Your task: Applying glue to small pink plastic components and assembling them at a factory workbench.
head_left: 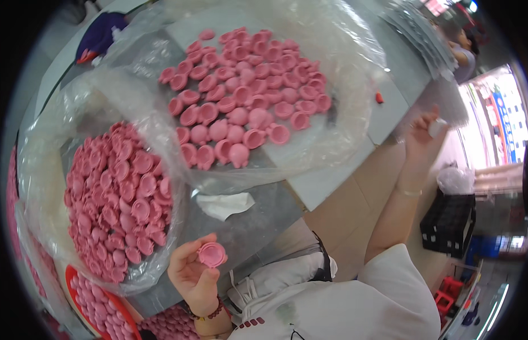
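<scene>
Pink cup [212,255] pinched by my left fingers [208,279] could slip if they loosen; my right fingers [420,121] hold something white [437,128].

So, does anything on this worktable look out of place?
Possibly the small red object: it lies alone beside the clear plastic, apart from the pink pieces. A white scrap near the left hand also looks stray.
</scene>
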A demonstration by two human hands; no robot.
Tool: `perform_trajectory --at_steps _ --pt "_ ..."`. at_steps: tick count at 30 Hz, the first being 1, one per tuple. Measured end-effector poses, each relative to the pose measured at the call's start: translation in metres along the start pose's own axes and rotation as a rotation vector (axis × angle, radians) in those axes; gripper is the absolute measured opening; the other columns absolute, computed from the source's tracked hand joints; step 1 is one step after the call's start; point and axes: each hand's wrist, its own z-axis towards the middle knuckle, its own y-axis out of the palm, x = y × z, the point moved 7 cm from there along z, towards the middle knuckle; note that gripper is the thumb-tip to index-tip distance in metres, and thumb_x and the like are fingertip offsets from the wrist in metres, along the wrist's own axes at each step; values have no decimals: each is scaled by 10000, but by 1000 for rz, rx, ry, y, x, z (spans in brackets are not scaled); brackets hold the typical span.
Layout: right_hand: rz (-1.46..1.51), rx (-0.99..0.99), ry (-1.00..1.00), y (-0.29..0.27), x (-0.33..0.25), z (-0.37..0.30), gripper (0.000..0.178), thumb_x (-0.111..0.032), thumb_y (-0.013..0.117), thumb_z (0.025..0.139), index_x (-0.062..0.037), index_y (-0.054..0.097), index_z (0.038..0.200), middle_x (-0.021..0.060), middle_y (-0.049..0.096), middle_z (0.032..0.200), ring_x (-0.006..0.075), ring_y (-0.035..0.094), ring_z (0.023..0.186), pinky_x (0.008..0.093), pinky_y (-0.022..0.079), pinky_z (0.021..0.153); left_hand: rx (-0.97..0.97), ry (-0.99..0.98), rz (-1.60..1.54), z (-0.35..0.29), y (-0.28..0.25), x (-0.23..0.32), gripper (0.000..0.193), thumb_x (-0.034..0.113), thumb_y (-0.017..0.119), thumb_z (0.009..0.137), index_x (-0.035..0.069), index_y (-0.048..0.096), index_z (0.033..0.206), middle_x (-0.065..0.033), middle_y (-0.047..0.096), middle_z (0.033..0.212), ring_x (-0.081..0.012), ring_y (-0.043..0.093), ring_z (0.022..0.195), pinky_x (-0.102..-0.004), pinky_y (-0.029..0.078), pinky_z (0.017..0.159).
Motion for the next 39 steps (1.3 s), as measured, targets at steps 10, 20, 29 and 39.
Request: perform_trajectory --at_steps 10,20,29,39 --pt "-242 -522 273 87 125 -178 494 -392 603 763 -60 494 1114 -38 258 614 106 249 604 237 192 502 -147 -82 -158 3 10 -1 430 -122 544 723 -65 430 1134 -232 480 1161 -241 490 1079 -342 391 915" --pt "-696 -953 -153 156 152 -219 457 -408 625 743 44 620 808 62 609 670 131 470 495 236 362 416 -98 -84 -94 7 11 1 442 -139 514 724 -80 422 1153 -214 482 1163 -233 497 1071 -335 396 913" --pt "-802 -1016 -133 162 157 -230 413 -384 552 786 25 607 783 70 584 633 142 452 455 241 337 396 -97 -88 -92 7 11 0 435 -134 519 729 -81 425 1151 -213 481 1166 -227 505 1060 -334 406 905" --pt "-867 -1002 -98 161 158 -231 512 -467 460 838 16 595 735 78 572 617 152 462 458 251 338 396 -105 -87 -94 7 11 0 438 -128 540 729 -82 424 1150 -220 477 1170 -230 507 1060 -332 404 907"
